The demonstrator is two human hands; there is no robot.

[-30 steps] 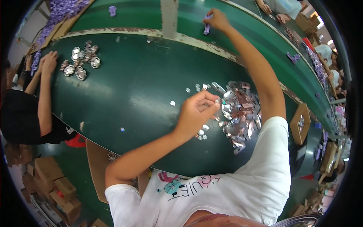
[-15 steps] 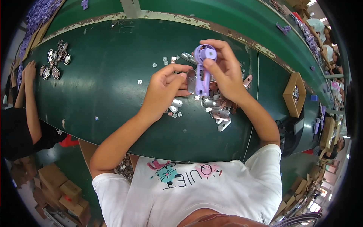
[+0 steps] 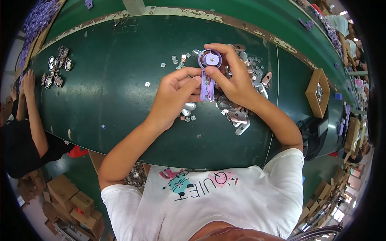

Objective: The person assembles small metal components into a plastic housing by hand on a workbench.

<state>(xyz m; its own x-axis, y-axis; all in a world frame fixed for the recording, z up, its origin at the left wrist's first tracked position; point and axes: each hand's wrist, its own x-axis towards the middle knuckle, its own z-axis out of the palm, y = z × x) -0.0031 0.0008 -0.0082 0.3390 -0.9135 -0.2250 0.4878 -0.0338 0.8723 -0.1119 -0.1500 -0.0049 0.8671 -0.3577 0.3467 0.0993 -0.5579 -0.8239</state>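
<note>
A light purple mini fan body (image 3: 208,86), with a round ring head and a long handle, is held above the green table. My right hand (image 3: 237,82) is closed on its head, thumb on the near side and fingers round the far rim. A thin red wire lies in the open handle. My left hand (image 3: 169,94) is closed, its fingertips pressed to the handle's left edge; the flat cover plate it held earlier is hidden now. Under and beside my right hand lies a pile of metallic-looking cover plates (image 3: 239,116), silver and pinkish.
Small clear square pieces (image 3: 175,60) are scattered near both hands. Round metallic parts (image 3: 56,66) lie at the far left, near a co-worker's hand (image 3: 28,82). An open cardboard box (image 3: 317,92) stands at the right. A metal-edged rail (image 3: 189,13) borders the table's far side.
The fan body has moved slightly left and turned, so its wired inside shows. The cover plate in my left hand has gone out of sight as the hand meets the handle.
</note>
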